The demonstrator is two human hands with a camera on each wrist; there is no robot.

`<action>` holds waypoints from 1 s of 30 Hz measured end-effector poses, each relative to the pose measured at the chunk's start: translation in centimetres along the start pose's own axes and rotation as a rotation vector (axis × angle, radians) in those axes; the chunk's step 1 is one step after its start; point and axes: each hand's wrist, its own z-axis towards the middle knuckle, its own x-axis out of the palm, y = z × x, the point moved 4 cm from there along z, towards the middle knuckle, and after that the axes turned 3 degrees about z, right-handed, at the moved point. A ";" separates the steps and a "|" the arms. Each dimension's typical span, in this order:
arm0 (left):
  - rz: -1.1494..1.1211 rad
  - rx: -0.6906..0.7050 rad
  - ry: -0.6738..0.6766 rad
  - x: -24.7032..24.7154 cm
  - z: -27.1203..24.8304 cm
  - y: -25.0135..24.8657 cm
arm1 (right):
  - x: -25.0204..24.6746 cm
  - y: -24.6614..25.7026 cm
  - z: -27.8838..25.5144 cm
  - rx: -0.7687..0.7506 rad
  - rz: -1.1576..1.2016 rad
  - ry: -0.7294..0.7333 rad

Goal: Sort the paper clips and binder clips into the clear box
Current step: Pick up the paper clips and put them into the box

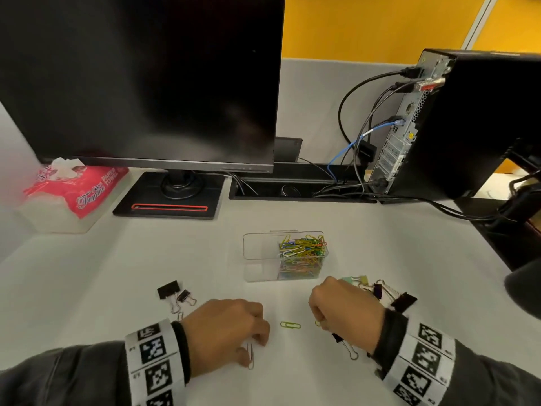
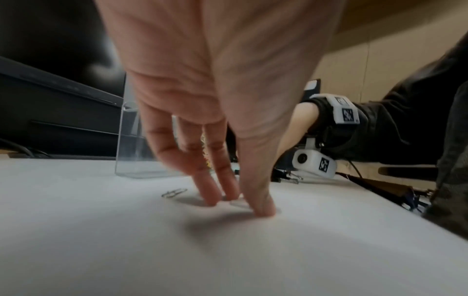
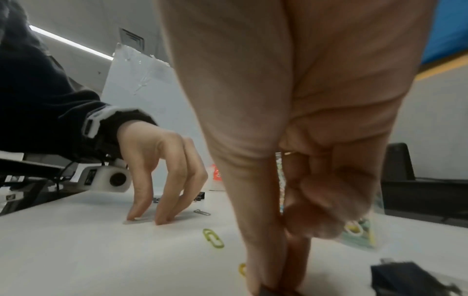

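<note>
The clear box [image 1: 257, 247] stands mid-table; its right compartment holds several coloured paper clips [image 1: 303, 249], its left one is bare. My left hand [image 1: 225, 332] arches over a white paper clip [image 1: 251, 357], thumb and fingertips [image 2: 263, 210] pinching at it on the table. My right hand [image 1: 342, 312] pinches thumb against forefinger [image 3: 263, 260] down at a yellow paper clip [image 3: 242, 269], mostly hidden. A green paper clip [image 1: 290, 325] lies between the hands. A black binder clip [image 1: 339, 338] lies under the right wrist. Two black binder clips [image 1: 172, 291] lie at the left, several mixed ones [image 1: 377, 291] at the right.
A silver paper clip [image 2: 174, 193] lies just left of my left fingers. Behind the box stand a monitor [image 1: 140, 83] on its base [image 1: 169, 200], a pink tissue pack [image 1: 73, 189] at the left, and a computer tower [image 1: 456, 127] with cables [image 1: 351, 148] at the right.
</note>
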 end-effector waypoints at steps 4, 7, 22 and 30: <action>0.013 0.058 -0.012 0.7 0.3 -0.3 | 0.3 -0.4 -0.3 -0.111 0.109 -0.020; 0.021 0.039 -0.022 1.0 0.4 -0.3 | 1.0 -0.4 -0.3 -0.191 0.173 0.016; -0.096 -0.316 -0.197 0.1 0.5 2.6 | 0.9 2.2 1.5 -0.262 0.285 -0.008; -0.003 -0.172 -0.250 1.5 0.9 2.7 | 0.3 1.7 0.3 -0.354 0.240 -0.062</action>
